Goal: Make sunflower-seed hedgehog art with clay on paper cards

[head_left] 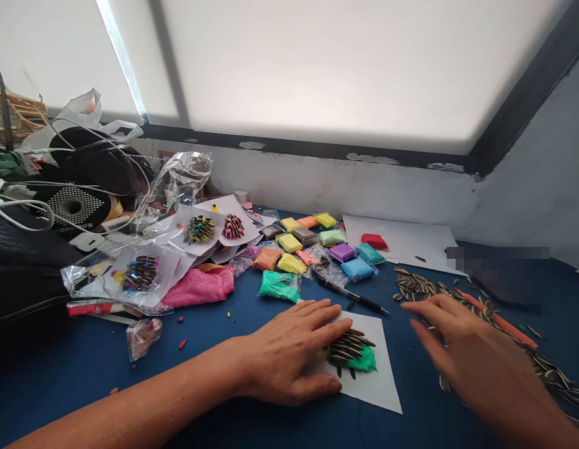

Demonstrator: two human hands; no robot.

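My left hand (pixel 292 352) lies flat, fingers stretched out, on a white sheet of paper (pixel 380 390). Beside its fingers, a flattened patch of green clay (pixel 365 360) is stuck to that sheet. Sunflower seeds (pixel 348 344) stand in overlapping rows over part of the clay, and two dark seeds lie just below it. Over to the right, my right hand (pixel 474 349), slightly blurred, hovers at a long heap of loose sunflower seeds (pixel 413 284). Its thumb and forefinger are apart, with nothing visible between them; the other fingers are partly hidden.
Beyond the paper lie a black pen (pixel 357 295) and several packets of coloured clay (pixel 358 269). An orange strip (pixel 500 321) lies among the seeds. At left are finished seed-and-clay pieces (pixel 142 273), a pink cloth (pixel 200 287) and a cable-draped black spool (pixel 77 209).
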